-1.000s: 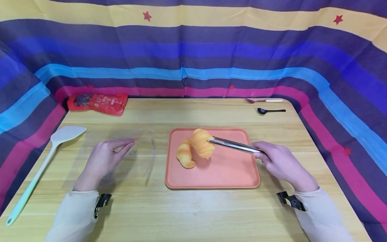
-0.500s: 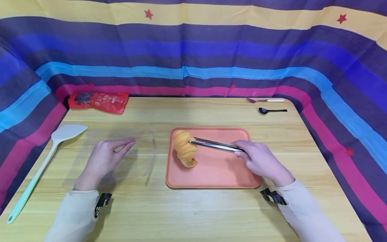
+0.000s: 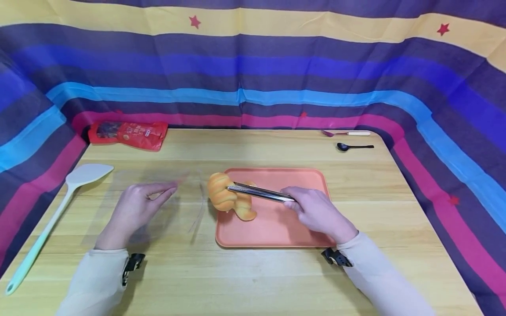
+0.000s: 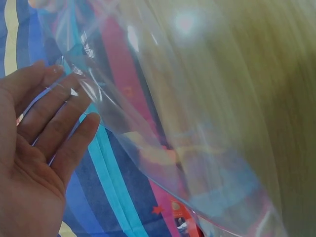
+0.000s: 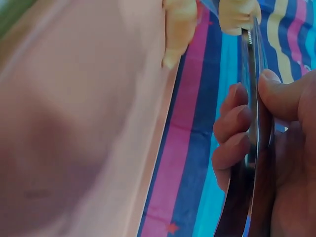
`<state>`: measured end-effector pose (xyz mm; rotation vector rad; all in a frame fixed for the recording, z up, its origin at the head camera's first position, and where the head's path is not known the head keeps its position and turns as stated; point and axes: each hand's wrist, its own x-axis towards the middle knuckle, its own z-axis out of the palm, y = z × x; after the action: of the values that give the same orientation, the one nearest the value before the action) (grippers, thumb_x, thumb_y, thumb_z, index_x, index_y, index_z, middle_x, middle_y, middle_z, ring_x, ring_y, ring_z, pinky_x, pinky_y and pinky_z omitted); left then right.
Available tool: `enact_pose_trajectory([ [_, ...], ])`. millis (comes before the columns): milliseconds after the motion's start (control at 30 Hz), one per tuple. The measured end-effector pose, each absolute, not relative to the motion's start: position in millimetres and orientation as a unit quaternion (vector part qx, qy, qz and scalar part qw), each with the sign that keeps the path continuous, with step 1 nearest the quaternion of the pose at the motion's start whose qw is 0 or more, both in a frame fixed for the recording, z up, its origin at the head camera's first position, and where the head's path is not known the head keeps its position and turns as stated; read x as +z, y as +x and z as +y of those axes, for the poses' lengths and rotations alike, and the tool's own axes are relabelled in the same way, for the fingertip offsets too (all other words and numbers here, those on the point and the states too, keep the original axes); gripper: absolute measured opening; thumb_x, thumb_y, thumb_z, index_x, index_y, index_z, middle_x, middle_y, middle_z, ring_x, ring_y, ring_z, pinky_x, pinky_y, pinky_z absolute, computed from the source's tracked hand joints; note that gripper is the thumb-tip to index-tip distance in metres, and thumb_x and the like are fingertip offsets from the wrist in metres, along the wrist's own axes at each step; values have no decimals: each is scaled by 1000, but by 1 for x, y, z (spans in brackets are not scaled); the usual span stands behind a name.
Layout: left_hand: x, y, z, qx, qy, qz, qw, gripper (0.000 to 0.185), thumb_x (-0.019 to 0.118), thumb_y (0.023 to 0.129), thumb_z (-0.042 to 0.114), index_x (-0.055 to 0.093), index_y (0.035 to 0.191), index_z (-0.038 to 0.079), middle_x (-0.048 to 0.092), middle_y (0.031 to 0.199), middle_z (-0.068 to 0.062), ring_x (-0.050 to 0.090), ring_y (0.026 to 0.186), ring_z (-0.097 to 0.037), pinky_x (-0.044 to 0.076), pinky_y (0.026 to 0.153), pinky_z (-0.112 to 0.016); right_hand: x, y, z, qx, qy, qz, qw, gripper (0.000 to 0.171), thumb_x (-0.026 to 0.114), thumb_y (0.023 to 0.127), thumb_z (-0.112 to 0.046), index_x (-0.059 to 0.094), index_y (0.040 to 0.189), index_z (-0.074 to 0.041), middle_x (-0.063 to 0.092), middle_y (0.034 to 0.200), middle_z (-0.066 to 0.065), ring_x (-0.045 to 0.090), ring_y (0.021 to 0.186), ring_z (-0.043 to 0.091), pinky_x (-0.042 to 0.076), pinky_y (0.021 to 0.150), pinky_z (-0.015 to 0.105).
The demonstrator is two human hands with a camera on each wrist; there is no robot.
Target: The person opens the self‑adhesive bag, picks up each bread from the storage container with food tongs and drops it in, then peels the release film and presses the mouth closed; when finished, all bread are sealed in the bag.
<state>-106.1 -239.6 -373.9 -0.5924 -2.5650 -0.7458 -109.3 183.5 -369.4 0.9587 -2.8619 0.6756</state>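
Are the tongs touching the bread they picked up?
Touching. The head view shows the tongs, held by the right hand, pinching the bread.

The tray (image 3: 300, 228) sits mid-table (image 3: 253, 281), a bread roll (image 3: 246, 210) on its left part. The pouch (image 3: 127, 134) lies at the far left corner, the spatula (image 3: 47, 219) along the left edge, fork (image 3: 345, 133) and spoon (image 3: 353, 146) at the far right corner.

Bright, even light; wrist views blurred, head view bowed at edges.
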Motion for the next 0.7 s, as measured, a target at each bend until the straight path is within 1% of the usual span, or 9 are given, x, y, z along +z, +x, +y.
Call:
enact_pose_trajectory([
  [67,-374,-106,-239,-268,-212,-917,205,19,79,81,3,78,100,5,74,95,-9,72,83,-28,56,68,-44,-371,-110,178,215,312,-925,24,22,66,95,-14,67,117,-14,67,98,-7,56,72,11,50,64,34],
  [200,-375,-105,-239,-271,-213,-914,212,20,79,80,2,79,100,6,75,95,-7,72,84,-28,56,69,-43,-372,-111,166,207,323,-923,22,19,65,96,-16,67,115,-15,63,92,-10,52,67,11,47,59,30],
  [367,-376,-105,-238,-272,-216,-912,218,21,80,80,2,79,101,7,75,96,-6,72,86,-27,55,70,-43,-373,-112,154,206,330,-921,17,16,64,97,-16,66,112,-15,60,88,-11,51,65,10,45,55,27],
  [500,-376,-106,-237,-274,-219,-909,224,21,80,79,1,79,100,7,75,96,-5,72,86,-25,55,71,-40,-373,-111,145,207,330,-921,14,13,65,96,-18,66,109,-18,57,85,-13,49,63,9,42,52,25],
  [533,-376,-106,-237,-275,-220,-908,226,22,80,79,1,79,100,8,75,96,-5,72,86,-25,56,72,-37,-373,-111,142,208,330,-921,12,10,66,96,-19,66,106,-19,56,82,-13,48,61,9,41,51,25],
  [600,-376,-106,-237,-277,-224,-906,231,23,80,78,0,79,100,8,75,97,-4,72,86,-24,55,77,-25,-374,-112,137,207,329,-921,10,8,67,96,-21,65,103,-20,54,79,-13,47,60,9,39,48,25],
  [700,-375,-105,-237,-278,-237,-899,240,24,80,77,-3,79,100,7,75,98,-3,72,86,-24,47,82,-10,-375,-113,130,196,329,-924,10,6,67,96,-22,63,100,-20,52,76,-12,47,59,10,39,47,26],
])
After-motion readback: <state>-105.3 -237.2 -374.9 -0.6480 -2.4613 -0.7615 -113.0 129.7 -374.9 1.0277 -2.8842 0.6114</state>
